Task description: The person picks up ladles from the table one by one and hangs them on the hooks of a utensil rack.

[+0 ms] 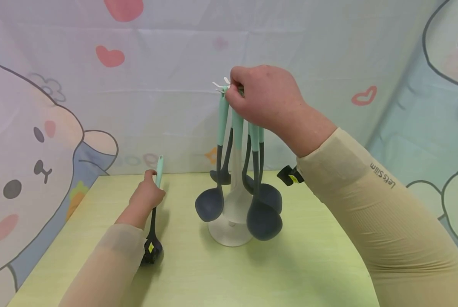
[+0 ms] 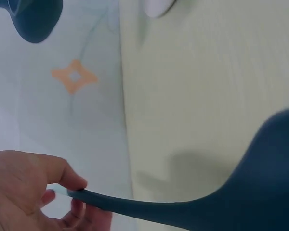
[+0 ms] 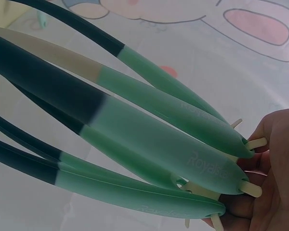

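My left hand (image 1: 147,196) holds a cooking utensil with a mint-green handle (image 1: 159,168) and a dark head (image 1: 158,251). In the left wrist view its dark neck (image 2: 149,208) runs from the fingers to a broad head; the exact kind is unclear. My right hand (image 1: 267,96) grips the top of a white utensil stand (image 1: 229,234), fingers curled by its hooks. Several green-handled utensils hang there, among them a dark ladle (image 1: 265,221) and another rounded dark head (image 1: 209,204). Seen from the right wrist, handles (image 3: 168,149) hang on pale hooks (image 3: 250,188) beside the palm.
Everything stands over a pale yellow-green table (image 1: 190,273). Behind it hangs a printed cloth (image 1: 167,85) with hearts and cartoon animals. Small black wrist cameras sit below the left sleeve and near the right cuff (image 1: 290,175).
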### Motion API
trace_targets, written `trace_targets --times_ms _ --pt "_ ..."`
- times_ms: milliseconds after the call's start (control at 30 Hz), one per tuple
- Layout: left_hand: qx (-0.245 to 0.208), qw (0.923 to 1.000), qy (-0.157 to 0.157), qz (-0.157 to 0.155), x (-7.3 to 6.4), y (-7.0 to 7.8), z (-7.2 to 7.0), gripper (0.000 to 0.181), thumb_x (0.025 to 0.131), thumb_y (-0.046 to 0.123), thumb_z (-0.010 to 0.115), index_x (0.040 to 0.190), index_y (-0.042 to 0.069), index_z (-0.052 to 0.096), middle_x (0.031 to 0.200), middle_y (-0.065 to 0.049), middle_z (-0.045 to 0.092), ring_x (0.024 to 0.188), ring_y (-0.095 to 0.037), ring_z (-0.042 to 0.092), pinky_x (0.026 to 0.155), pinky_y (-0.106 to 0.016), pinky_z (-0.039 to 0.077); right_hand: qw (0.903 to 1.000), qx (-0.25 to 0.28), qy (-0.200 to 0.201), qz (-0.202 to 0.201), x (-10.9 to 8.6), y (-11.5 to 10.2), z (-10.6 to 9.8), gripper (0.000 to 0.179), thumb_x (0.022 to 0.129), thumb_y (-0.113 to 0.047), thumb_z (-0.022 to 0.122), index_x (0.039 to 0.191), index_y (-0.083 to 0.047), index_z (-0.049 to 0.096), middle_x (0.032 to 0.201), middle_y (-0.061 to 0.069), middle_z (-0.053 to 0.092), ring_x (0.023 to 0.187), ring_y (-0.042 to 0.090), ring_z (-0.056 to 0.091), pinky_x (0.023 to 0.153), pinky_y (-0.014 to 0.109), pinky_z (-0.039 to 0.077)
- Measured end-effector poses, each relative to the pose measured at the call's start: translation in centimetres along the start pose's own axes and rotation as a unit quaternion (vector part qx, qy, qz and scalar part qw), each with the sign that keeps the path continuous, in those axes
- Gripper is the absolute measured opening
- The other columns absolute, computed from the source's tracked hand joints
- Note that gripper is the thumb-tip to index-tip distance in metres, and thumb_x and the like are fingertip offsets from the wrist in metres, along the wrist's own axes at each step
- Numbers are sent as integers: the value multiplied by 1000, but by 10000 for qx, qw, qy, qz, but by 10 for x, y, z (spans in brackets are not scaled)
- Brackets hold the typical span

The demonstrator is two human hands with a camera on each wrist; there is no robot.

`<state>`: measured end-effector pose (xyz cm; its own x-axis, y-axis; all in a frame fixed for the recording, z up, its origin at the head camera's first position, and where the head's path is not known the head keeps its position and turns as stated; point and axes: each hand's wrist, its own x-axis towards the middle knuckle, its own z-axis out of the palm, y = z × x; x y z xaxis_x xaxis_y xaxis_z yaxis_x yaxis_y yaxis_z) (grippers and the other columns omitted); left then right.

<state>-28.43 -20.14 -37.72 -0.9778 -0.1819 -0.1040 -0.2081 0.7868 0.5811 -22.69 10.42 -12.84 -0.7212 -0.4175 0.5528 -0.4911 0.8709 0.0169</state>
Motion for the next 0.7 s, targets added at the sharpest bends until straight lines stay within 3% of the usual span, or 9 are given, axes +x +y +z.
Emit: trace_targets --times_ms 233,367,500,700 --pt "-92 9984 478 277 -5 22 0 71 90 7 48 153 22 19 111 -23 54 70 -30 56 52 -36 42 10000 18 43 8 -1 2 0 22 95 -21 36 79 -13 48 64 2 44 63 22 45 57 34 34" --pt "-380 9954 702 536 -8 34 0 73 90 5 44 156 25 18 118 -21 51 74 -32 57 53 -38 42 10000 19 41 34 -1 3 -1 22 95 -21 36 79 -13 48 64 3 44 64 22 45 58 35 34" --pt "-745 9874 1065 905 -11 44 1 73 91 5 40 157 27 18 122 -16 49 86 -33 57 60 -38 43 10000 58 52 33 -2 4 -1 22 95 -21 36 80 -13 49 65 3 45 64 22 45 58 35 34" --pt "-1013 9736 1476 1414 -25 66 -3 69 94 5 37 157 29 21 124 -10 49 86 -30 57 61 -39 43 9999 151 63 28 -3 5 -1 21 95 -21 37 82 -13 52 66 3 47 65 22 46 59 35 34"
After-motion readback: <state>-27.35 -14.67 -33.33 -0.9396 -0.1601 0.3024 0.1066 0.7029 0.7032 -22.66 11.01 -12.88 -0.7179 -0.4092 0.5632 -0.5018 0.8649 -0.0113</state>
